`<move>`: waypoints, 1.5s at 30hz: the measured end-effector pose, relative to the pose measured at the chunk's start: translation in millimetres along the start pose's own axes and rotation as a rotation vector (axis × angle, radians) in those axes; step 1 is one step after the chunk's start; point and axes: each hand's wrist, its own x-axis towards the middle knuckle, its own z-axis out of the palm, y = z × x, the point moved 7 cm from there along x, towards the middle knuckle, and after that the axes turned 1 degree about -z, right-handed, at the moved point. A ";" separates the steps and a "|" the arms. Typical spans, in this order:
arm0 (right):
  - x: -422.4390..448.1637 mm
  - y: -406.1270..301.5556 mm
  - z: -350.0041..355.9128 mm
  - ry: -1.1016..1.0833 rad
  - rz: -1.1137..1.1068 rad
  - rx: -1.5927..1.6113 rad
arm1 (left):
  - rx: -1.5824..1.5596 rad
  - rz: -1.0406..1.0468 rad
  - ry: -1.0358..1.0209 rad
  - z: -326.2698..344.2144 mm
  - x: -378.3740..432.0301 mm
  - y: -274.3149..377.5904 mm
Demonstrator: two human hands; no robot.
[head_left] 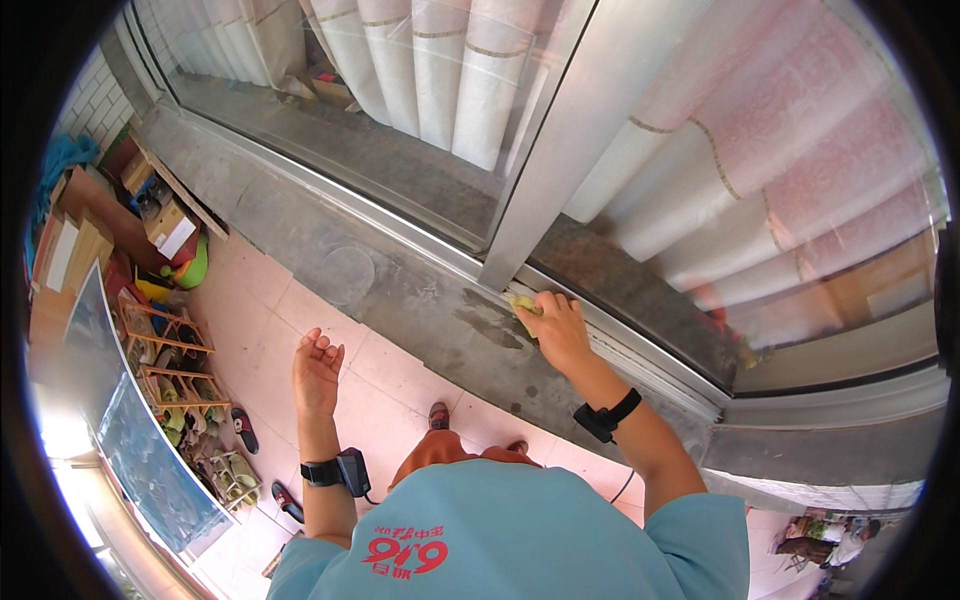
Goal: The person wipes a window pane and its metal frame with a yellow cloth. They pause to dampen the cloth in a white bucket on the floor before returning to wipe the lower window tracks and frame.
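Observation:
My right hand (556, 330) grips a yellow-green cloth or sponge (524, 306) and presses it against the lower track of a sliding window, beside the foot of the upright metal frame (517, 247). A dark wet patch (487, 321) marks the grey sill (405, 300) just left of that hand. My left hand (318, 375) is raised over the pink tiled floor, palm up with loosely curled fingers and nothing in it. Both wrists wear black straps with small devices. Behind the glass hang white and pink curtains (420, 82).
Cardboard boxes (169, 229) and a shoe rack (169, 330) with shoes line the left side, near a glossy blue panel (150, 465). Loose slippers (244, 430) lie on the floor tiles (375, 367). Another person (851, 544) is far off at the lower right.

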 end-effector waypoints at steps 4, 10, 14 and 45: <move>7.6 -5.1 8.5 0.037 0.007 -0.025 | 0.038 0.000 0.021 -7.0 -7.3 0.0; 13.2 0.6 16.6 0.002 0.048 0.003 | 0.033 0.034 0.019 -2.0 -16.4 -2.1; -12.4 10.9 0.4 -0.008 0.056 0.017 | 0.029 0.064 -0.004 11.1 -26.6 -7.9; 5.3 -7.7 10.5 0.305 0.038 -0.046 | 0.111 0.006 0.056 -0.6 -36.8 -3.2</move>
